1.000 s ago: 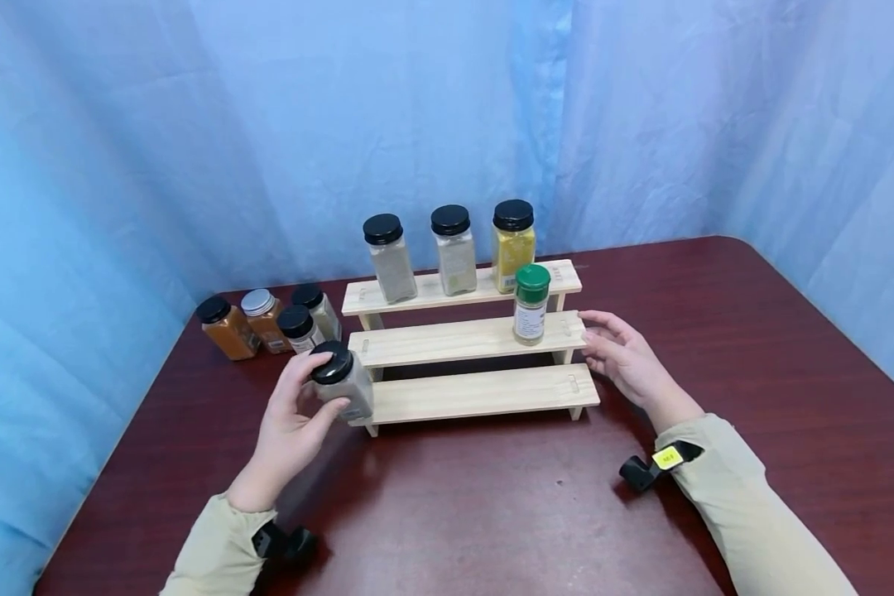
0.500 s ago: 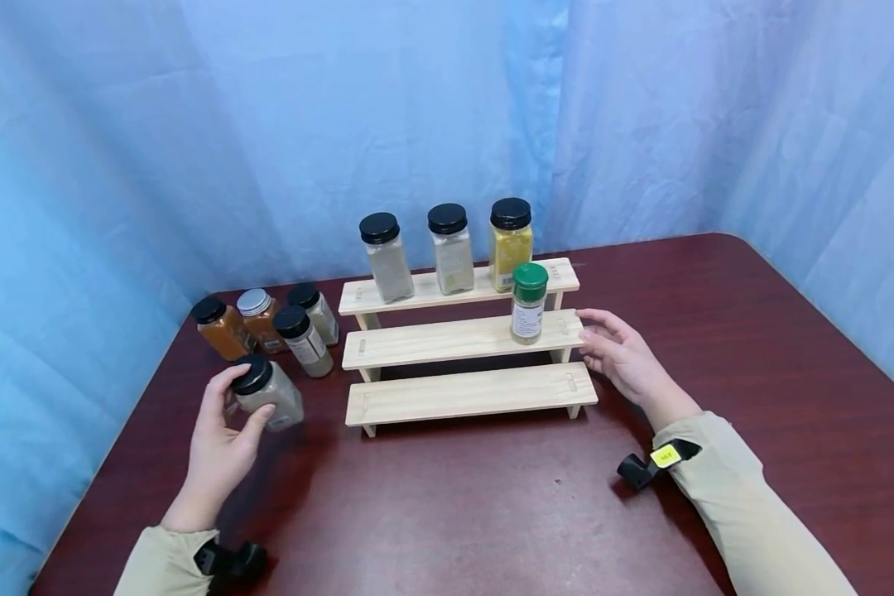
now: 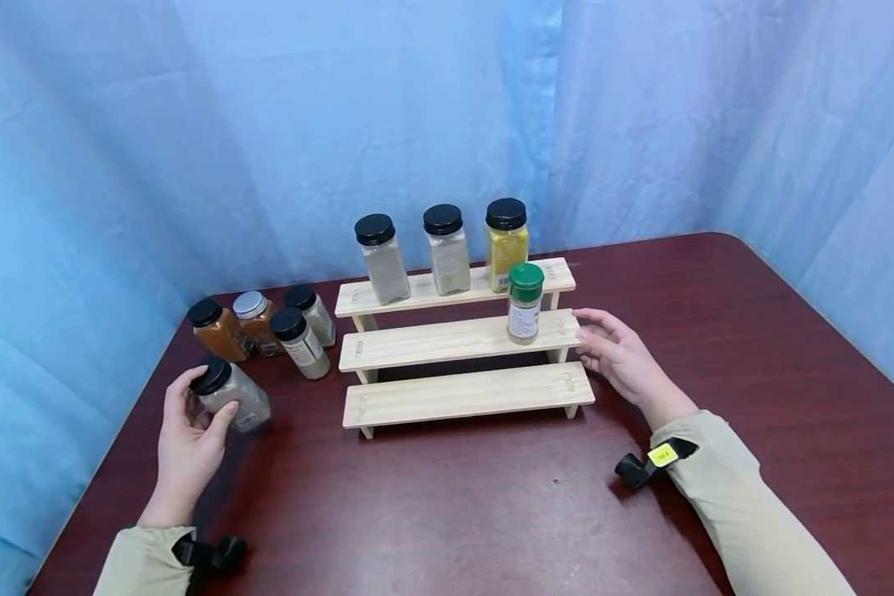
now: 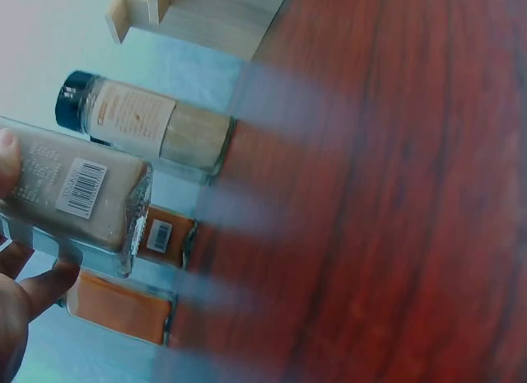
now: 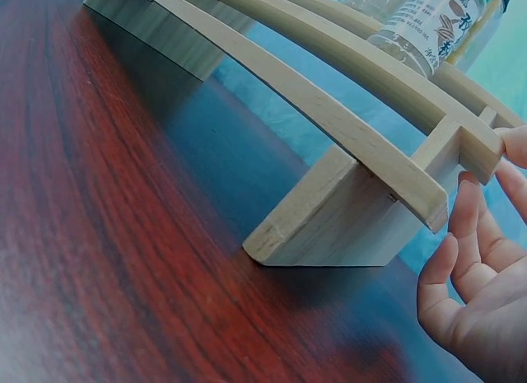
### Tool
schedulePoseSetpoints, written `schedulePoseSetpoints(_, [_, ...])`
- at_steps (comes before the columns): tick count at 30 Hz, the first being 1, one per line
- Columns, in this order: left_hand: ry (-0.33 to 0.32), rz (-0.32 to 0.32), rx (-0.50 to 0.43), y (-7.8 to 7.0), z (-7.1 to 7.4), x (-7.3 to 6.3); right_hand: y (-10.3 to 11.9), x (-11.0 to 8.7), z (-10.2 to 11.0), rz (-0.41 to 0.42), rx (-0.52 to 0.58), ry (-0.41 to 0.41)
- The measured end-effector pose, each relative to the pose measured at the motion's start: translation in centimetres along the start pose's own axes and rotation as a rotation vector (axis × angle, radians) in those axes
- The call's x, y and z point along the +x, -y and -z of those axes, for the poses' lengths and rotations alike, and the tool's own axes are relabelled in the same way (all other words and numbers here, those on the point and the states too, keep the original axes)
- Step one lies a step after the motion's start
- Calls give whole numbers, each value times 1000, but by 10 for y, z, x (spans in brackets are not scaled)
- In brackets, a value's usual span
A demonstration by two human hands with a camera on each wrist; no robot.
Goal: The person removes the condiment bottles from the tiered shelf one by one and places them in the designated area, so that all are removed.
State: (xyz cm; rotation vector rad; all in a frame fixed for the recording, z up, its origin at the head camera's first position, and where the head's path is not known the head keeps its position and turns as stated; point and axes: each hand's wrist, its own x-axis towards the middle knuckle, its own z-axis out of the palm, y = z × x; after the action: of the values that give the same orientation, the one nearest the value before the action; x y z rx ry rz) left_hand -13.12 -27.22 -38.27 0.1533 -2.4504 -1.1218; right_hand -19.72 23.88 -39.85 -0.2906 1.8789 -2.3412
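Observation:
My left hand holds a square glass spice jar of grey-beige powder, fingers at its black lid and thumb on its side. The jar tilts over the left of the table, and its barcode faces the left wrist camera. My right hand grips the right end of the middle step of a three-step wooden spice rack, fingertips curled at the board's end. On that step stands a green-capped spice bottle. The top step bears two pale-filled jars and a yellow-filled jar.
Behind the left hand stand an orange-filled jar, a silver-lidded jar, a labelled round bottle and a black-lidded jar. Blue curtains hang behind the dark red table.
My left hand has carried the jar leftward, from the lower step's left end to the table's left side. My right hand stays at the rack's end.

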Motion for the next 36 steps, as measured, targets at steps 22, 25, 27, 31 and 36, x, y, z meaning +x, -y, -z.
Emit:
schedulePoseSetpoints(22, [78,34,-65,7,-15,21,0,0,-1,-1,-1,1])
schedulePoseSetpoints(25, [91,33,-63,8,-15,21,0,1,-2,-1,2,7])
schedulePoseSetpoints(27, [109,30,-57,9,-15,21,0,1,-2,-1,4,12])
schedulePoseSetpoints(31, [154,18,-39,11,-14,23,-1,1,-2,1,1,14])
schedulePoseSetpoints(36, [171,-7,-48,16,-14,27,-1,1,0,0,-9,7])
